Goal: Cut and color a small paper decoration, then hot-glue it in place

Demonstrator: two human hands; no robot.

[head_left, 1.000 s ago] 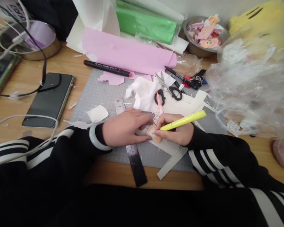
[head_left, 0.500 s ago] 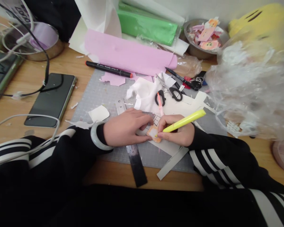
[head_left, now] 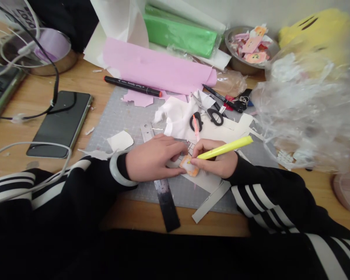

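Observation:
My right hand [head_left: 217, 158] is closed around a bright yellow highlighter [head_left: 226, 147], with its tip end down at a small paper cutout [head_left: 191, 167]. That cutout has a white middle and orange-coloured edges. From the left, my left hand [head_left: 156, 157] holds the cutout's edge, thumb in front and fingers curled behind. Under my left hand runs a metal ruler [head_left: 162, 186] with a dark lower end. Just beyond the hands lie an orange-pink pen [head_left: 196, 126] and black-handled scissors [head_left: 215, 116]. White paper sheets [head_left: 205, 182] lie beneath the cutout.
A grey cutting mat [head_left: 105, 124] covers the desk. At the back are folded pink paper [head_left: 157, 66], a green pack [head_left: 181, 33] and a metal bowl [head_left: 231, 46] of cutouts. Clear plastic bags [head_left: 306, 112] crowd the right. A phone [head_left: 61, 124] and cables lie left.
The highlighter tip and my right hand have shifted slightly left over the cutout, showing more of its right side. My left hand stays in about the same place. The whole view has shifted slightly.

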